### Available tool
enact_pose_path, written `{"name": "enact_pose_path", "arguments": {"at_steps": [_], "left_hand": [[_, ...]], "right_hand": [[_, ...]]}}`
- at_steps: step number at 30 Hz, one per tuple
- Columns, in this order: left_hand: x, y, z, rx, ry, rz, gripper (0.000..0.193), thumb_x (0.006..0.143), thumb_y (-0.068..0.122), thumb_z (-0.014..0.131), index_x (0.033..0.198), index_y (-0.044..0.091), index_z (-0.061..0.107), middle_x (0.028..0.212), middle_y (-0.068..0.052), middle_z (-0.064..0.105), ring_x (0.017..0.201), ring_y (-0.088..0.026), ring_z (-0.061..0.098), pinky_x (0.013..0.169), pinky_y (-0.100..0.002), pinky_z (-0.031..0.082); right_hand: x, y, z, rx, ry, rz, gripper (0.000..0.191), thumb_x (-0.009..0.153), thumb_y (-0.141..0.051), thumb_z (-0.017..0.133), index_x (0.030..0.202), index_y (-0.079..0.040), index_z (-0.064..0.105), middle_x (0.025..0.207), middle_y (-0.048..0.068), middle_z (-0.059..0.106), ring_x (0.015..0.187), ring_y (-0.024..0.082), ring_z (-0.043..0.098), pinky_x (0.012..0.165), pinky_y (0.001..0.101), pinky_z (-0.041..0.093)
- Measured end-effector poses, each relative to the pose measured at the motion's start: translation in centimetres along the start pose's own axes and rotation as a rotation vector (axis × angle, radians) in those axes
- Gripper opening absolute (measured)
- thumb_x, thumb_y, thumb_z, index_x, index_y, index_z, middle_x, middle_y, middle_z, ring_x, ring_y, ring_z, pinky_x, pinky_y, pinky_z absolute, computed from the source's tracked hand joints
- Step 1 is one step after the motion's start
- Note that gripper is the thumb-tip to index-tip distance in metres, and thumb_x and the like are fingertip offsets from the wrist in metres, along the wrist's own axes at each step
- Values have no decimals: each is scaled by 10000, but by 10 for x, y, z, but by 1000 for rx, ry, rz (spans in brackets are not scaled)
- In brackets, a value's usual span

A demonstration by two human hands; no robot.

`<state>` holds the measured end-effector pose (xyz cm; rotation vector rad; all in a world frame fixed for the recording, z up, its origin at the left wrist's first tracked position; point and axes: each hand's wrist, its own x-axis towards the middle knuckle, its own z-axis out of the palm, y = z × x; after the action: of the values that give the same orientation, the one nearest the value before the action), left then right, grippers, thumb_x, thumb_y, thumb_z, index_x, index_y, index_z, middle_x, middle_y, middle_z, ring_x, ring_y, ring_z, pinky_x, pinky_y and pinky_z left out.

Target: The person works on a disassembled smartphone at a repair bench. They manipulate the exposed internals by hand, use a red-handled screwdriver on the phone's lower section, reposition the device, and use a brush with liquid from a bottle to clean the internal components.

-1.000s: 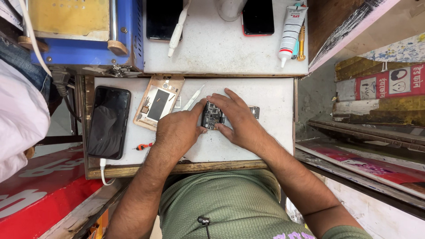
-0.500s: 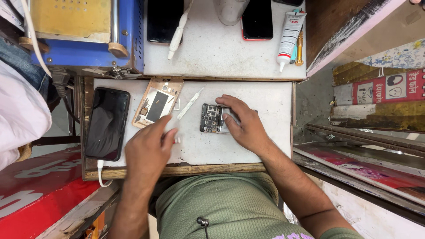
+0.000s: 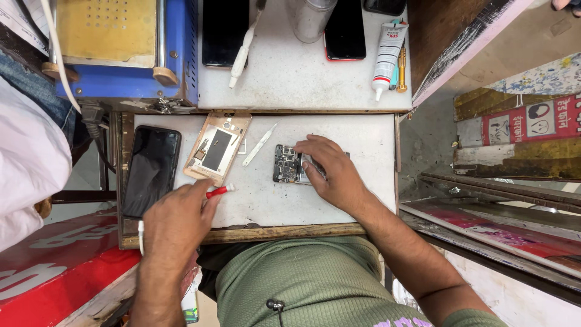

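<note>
My right hand [image 3: 331,172] rests on an opened phone body with its dark circuit board [image 3: 286,164] showing, and holds it flat on the white work surface [image 3: 363,136]. My left hand [image 3: 178,224] has its fingers closed on a small red-handled screwdriver [image 3: 219,192] near the front left of the surface. A gold phone back cover [image 3: 216,148] lies just beyond that hand. White tweezers [image 3: 259,145] lie between the cover and the circuit board.
A black phone [image 3: 151,169] lies at the left edge. On the upper shelf are more dark phones [image 3: 224,30], a white glue tube [image 3: 387,56], a metal can [image 3: 311,18] and a blue-and-yellow machine [image 3: 115,45]. A person in white [image 3: 27,157] stands at the left.
My left hand left the phone body, moved left and toward me, and took hold of the red-handled screwdriver. My right hand stayed on the phone body.
</note>
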<state>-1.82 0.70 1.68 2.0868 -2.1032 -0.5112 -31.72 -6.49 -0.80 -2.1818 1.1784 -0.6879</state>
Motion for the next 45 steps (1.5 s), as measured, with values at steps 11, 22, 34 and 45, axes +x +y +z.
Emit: {"name": "enact_pose_path", "arguments": {"at_steps": [11, 22, 34, 45], "left_hand": [[72, 70, 64, 3, 155, -48, 149, 897, 226, 727, 949, 87, 719, 939, -95, 680, 825, -308, 706, 630, -450, 574], [13, 63, 23, -480, 446, 48, 82, 926, 93, 709, 970, 32, 676, 846, -110, 734, 641, -235, 719, 573, -346, 566], [15, 76, 85, -1000, 220, 28, 98, 951, 21, 606, 1045, -7, 610, 895, -123, 753, 750, -178, 761, 623, -295, 606], [35, 81, 101, -985, 171, -21, 92, 929, 41, 660, 1001, -7, 629, 841, -103, 762, 724, -151, 764, 592, -274, 586]], "right_hand": [[-1, -1, 2, -27, 19, 102, 396, 904, -24, 691, 1296, -44, 638, 1246, 129, 705, 1268, 346, 635, 1103, 466, 495], [0, 12, 9, -73, 0, 54, 277, 898, -28, 704, 1174, -52, 696, 1226, 112, 734, 1308, 333, 614, 1144, 472, 469], [2, 15, 11, -115, 7, 16, 253, 840, -64, 784, 1088, -89, 742, 1236, 89, 719, 1299, 320, 610, 1133, 466, 483], [2, 19, 15, -145, -12, 18, 226, 818, -98, 815, 1036, -105, 757, 1268, 81, 691, 1332, 319, 573, 1152, 481, 458]]}}
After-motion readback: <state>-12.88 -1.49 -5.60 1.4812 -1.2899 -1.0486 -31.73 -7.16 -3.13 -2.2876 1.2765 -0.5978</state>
